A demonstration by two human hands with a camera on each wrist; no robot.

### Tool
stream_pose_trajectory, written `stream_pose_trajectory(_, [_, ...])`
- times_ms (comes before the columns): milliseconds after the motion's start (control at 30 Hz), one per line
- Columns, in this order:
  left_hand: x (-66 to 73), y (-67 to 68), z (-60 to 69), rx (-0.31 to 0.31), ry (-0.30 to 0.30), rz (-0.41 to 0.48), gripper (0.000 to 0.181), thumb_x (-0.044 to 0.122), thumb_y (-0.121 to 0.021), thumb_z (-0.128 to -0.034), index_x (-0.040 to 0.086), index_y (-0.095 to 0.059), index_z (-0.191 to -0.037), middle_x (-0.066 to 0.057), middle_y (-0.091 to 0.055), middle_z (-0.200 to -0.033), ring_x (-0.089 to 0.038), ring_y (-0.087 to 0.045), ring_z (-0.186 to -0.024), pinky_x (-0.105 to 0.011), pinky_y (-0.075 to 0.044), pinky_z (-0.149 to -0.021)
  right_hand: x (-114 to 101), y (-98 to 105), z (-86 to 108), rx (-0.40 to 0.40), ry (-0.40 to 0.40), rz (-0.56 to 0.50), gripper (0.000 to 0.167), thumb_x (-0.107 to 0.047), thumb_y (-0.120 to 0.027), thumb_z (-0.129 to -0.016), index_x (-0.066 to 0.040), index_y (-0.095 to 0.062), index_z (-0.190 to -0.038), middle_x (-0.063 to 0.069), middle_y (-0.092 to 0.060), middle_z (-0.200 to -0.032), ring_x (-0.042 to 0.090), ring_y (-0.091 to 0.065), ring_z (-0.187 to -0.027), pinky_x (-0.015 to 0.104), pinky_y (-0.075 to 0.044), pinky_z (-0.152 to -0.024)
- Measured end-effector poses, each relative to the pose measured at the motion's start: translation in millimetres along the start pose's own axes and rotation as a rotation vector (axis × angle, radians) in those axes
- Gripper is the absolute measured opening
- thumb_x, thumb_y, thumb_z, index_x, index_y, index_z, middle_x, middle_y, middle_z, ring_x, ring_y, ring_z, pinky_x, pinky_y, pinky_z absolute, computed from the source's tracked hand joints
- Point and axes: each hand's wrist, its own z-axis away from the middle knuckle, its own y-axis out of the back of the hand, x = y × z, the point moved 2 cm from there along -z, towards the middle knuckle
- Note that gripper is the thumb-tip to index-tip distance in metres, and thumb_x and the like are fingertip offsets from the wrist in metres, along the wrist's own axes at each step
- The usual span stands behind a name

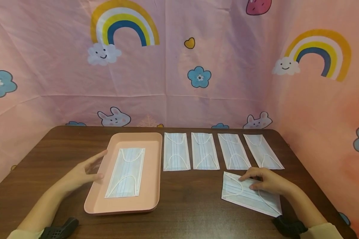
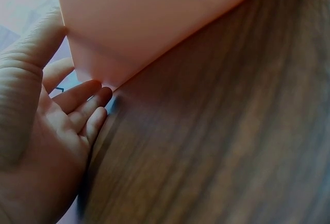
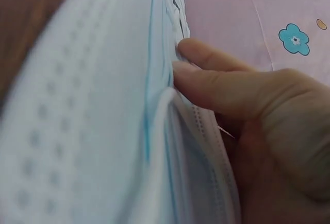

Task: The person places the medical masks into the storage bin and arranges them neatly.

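Observation:
Over the table's front right, my right hand (image 1: 267, 181) pinches a pale blue and white face mask (image 1: 245, 192) between thumb and fingers. The mask lies slantwise under the hand, its white ear loops showing. In the right wrist view the thumb and a finger press on the pleated mask (image 3: 124, 80), and the other fingers are hidden. At the left, my left hand (image 1: 81, 174) touches the side of a pink tray (image 1: 152, 166) with thumb and fingers spread along its rim. Inside the tray, another face mask (image 1: 127, 172) lies flat.
Several more masks lie in a row along the back of the brown wooden table (image 1: 185, 202), from the mask (image 1: 176, 151) beside the tray to the mask (image 1: 263, 151) at the far right. A pink patterned cloth (image 1: 179, 109) hangs behind and at both sides.

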Motion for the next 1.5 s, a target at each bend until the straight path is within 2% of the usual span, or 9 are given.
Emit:
stream_pose_trajectory(133, [-2.0, -0.9, -0.6, 0.000, 0.002, 0.001, 0.078, 0.000, -0.065, -0.0862, 0.004, -0.022, -0.151, -0.026, -0.021, -0.152, 0.009, -0.037, -0.119, -0.021, -0.043, -0.087, -3, -1, 0.1, -0.010, 0.011, 0.002, 0.030, -0.006, -0.068, -0.086, -0.013, -0.070, -0.115, -0.002, -0.064, -0.105, 0.014, -0.053, -0.093, 0.024, -0.042, -0.080])
stream_pose_trajectory(333, [-3.7, -1.6, -1.5, -0.006, -0.004, 0.008, 0.078, -0.001, -0.064, -0.0865, 0.003, -0.021, -0.151, -0.029, -0.020, -0.151, 0.010, -0.037, -0.118, -0.021, -0.043, -0.086, -9, -1, 1.6, -0.020, -0.090, 0.031, 0.034, -0.006, -0.063, -0.090, -0.022, -0.067, -0.120, -0.005, -0.062, -0.117, 0.015, -0.053, -0.108, 0.023, -0.041, -0.089])
stream_pose_trajectory(567, [-3.5, -1.1, -0.8, 0.003, 0.008, -0.012, 0.078, 0.001, -0.065, -0.0867, 0.004, -0.022, -0.151, -0.026, -0.022, -0.152, 0.010, -0.037, -0.119, -0.021, -0.042, -0.086, -16, -2, 1.9, 0.023, -0.015, 0.015, 0.035, -0.008, -0.061, -0.093, -0.017, -0.061, -0.126, 0.001, -0.059, -0.127, 0.010, -0.047, -0.121, 0.016, -0.033, -0.096])
stream_pose_trajectory(733, [-1.7, -2.0, -0.9, 0.005, -0.007, 0.007, 0.077, -0.001, -0.065, -0.0862, 0.004, -0.023, -0.151, -0.017, -0.027, -0.153, 0.008, -0.038, -0.119, -0.021, -0.043, -0.086, -22, -3, 1.3, 0.054, -0.040, -0.044, 0.038, -0.011, -0.062, -0.092, -0.016, -0.057, -0.129, 0.006, -0.055, -0.132, 0.006, -0.042, -0.123, 0.012, -0.028, -0.097])
stream_pose_trajectory(867, [-2.5, -2.6, -1.4, 0.005, -0.003, 0.014, 0.077, -0.001, -0.065, -0.0865, 0.004, -0.023, -0.151, -0.017, -0.029, -0.152, 0.007, -0.039, -0.119, -0.022, -0.044, -0.086, -25, -4, -0.9, 0.084, -0.051, -0.086, 0.041, -0.011, -0.063, -0.091, -0.015, -0.054, -0.131, 0.009, -0.052, -0.135, 0.004, -0.037, -0.127, 0.011, -0.024, -0.099])
stream_pose_trajectory(1033, [-2.1, -3.0, -1.3, 0.011, -0.002, 0.000, 0.076, -0.001, -0.065, -0.0866, 0.003, -0.023, -0.151, -0.021, -0.029, -0.151, 0.007, -0.040, -0.118, -0.023, -0.045, -0.085, -29, -8, -6.9, 0.179, -0.032, -0.102, 0.043, -0.004, -0.066, -0.088, -0.012, -0.056, -0.129, 0.009, -0.055, -0.131, 0.003, -0.041, -0.123, 0.013, -0.029, -0.097])
stream_pose_trajectory(1200, [-0.4, -2.5, 0.1, 0.008, -0.013, 0.010, 0.077, -0.002, -0.064, -0.0866, 0.004, -0.023, -0.151, -0.026, -0.026, -0.150, 0.009, -0.040, -0.117, -0.023, -0.046, -0.084, -33, -14, -15.4, 0.290, -0.016, -0.155, 0.044, 0.002, -0.067, -0.086, -0.003, -0.054, -0.128, 0.019, -0.051, -0.130, 0.009, -0.054, -0.102, 0.023, -0.048, -0.078])
stream_pose_trajectory(1333, [1.2, -2.0, 0.0, 0.002, -0.015, 0.014, 0.078, -0.003, -0.064, -0.0868, 0.004, -0.022, -0.152, -0.027, -0.024, -0.150, 0.010, -0.039, -0.118, -0.023, -0.046, -0.084, -37, -20, -21.5, 0.378, -0.005, -0.250, 0.044, 0.006, -0.066, -0.085, 0.004, -0.051, -0.127, 0.023, -0.046, -0.129, 0.012, -0.055, -0.092, 0.025, -0.051, -0.071])
stream_pose_trajectory(1500, [3.2, -1.5, -1.3, 0.010, -0.002, -0.011, 0.078, -0.001, -0.065, -0.0868, 0.005, -0.022, -0.152, -0.028, -0.024, -0.150, 0.012, -0.038, -0.116, -0.021, -0.044, -0.085, -44, -29, -28.3, 0.467, 0.014, -0.360, 0.046, 0.010, -0.064, -0.084, 0.008, -0.048, -0.128, 0.018, -0.043, -0.130, 0.013, -0.049, -0.103, 0.022, -0.048, -0.079])
